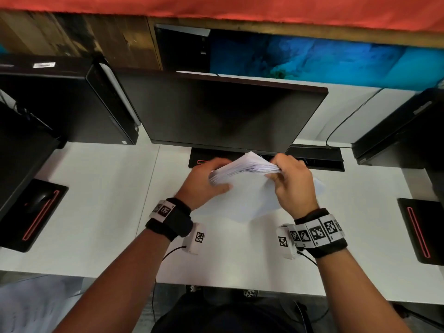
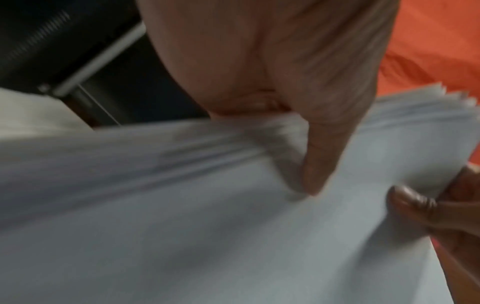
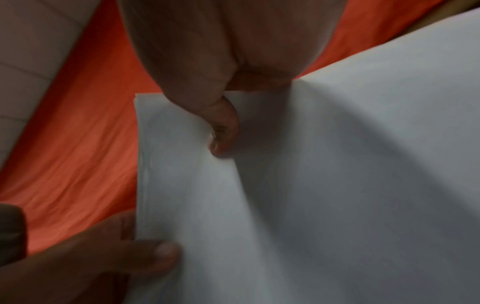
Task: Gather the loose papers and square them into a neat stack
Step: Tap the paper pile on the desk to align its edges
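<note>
I hold the papers up in the air between my two hands, just above the white surface and in front of the dark screen. My left hand has its grip closed on the left end of the bundle, thumb on top and fingers curled under. My right hand has its grip closed on the right end in the same way, pinching the sheets. So the long way of the bundle runs from one hand across to the other, side to side in front of me. Both hands are as near as they can be, one at each end. The bundle is tipped, with its far edge up by the screen and its near edge hanging down toward me. The sheets do not line up yet: at the far edge they fan out like little steps. The surface lies right under the low edge. I think the next thing is to stand the bundle on that low edge and tap it down, so the sheets slide even.
</note>
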Demonstrator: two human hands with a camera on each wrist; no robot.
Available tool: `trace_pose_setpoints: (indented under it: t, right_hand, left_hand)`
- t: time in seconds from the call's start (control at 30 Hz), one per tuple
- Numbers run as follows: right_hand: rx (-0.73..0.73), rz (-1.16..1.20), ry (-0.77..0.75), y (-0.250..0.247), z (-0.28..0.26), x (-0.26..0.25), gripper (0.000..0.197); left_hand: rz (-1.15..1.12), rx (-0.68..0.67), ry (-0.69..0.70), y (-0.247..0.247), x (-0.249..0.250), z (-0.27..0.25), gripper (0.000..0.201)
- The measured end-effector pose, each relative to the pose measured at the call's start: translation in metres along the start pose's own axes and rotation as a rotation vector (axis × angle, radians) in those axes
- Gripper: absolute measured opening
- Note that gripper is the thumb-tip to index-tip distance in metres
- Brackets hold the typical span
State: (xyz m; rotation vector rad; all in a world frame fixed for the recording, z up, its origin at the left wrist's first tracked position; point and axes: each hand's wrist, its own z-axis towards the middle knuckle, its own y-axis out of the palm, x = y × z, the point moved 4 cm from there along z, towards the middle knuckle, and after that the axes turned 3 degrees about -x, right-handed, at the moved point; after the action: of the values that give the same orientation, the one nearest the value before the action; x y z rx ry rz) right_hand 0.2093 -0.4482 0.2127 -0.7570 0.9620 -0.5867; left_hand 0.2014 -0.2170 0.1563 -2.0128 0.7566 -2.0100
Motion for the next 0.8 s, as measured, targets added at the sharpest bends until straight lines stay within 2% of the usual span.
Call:
trace_pose_setpoints:
  t: [0.07, 0.1, 0.23, 0.27, 0.33, 0.4, 0.47, 0.57, 0.67, 0.73, 0.8]
  right_hand:
    - [-0.024, 0.013, -0.019, -0.001, 0.002, -0.007, 0.012]
    - [-0.036, 0.041, 0.029, -0.004, 0.001, -0.002, 0.013]
    - [0.026, 0.222, 0.416, -0.021, -0.017, 0.05, 0.026]
    - [0.061, 0.338, 0.496, -0.022, -0.023, 0.059, 0.029]
    - [0.071, 0.677, 0.591, -0.012, -0.033, 0.064, 0.039]
    - [-0.013, 0.968, 0.643, 0.009, -0.041, 0.057, 0.051]
    - [-0.047, 1.134, 0.693, 0.027, -0.045, 0.049, 0.057]
    - [0.088, 1.149, 0.754, 0.039, -0.046, 0.046, 0.045]
    - [0.277, 1.012, 0.764, 0.047, -0.048, 0.038, 0.028]
    - [0.363, 0.938, 0.745, 0.059, -0.052, 0.032, 0.026]
    - [0.386, 0.944, 0.771, 0.072, -0.057, 0.028, 0.031]
  left_hand:
    - [-0.108, -0.008, -0.005, 0.007, 0.003, 0.004, 0.029]
    - [-0.142, 0.007, -0.014, 0.009, -0.001, 0.004, 0.024]
    - [-0.287, 0.085, -0.116, 0.007, -0.021, -0.005, 0.019]
    - [-0.321, 0.118, -0.144, 0.004, -0.024, -0.008, 0.02]
    - [-0.442, 0.151, -0.194, 0.003, -0.034, -0.012, 0.007]
    - [-0.543, 0.168, -0.22, 0.007, -0.034, -0.014, 0.023]
    - [-0.572, 0.167, -0.234, 0.013, -0.033, -0.016, 0.027]
    - [-0.54, 0.234, -0.265, 0.019, -0.037, -0.017, 0.023]
    - [-0.486, 0.304, -0.256, 0.03, -0.044, -0.02, 0.019]
    - [-0.447, 0.319, -0.231, 0.04, -0.043, -0.024, 0.011]
    - [-0.408, 0.351, -0.229, 0.049, -0.044, -0.028, 0.022]
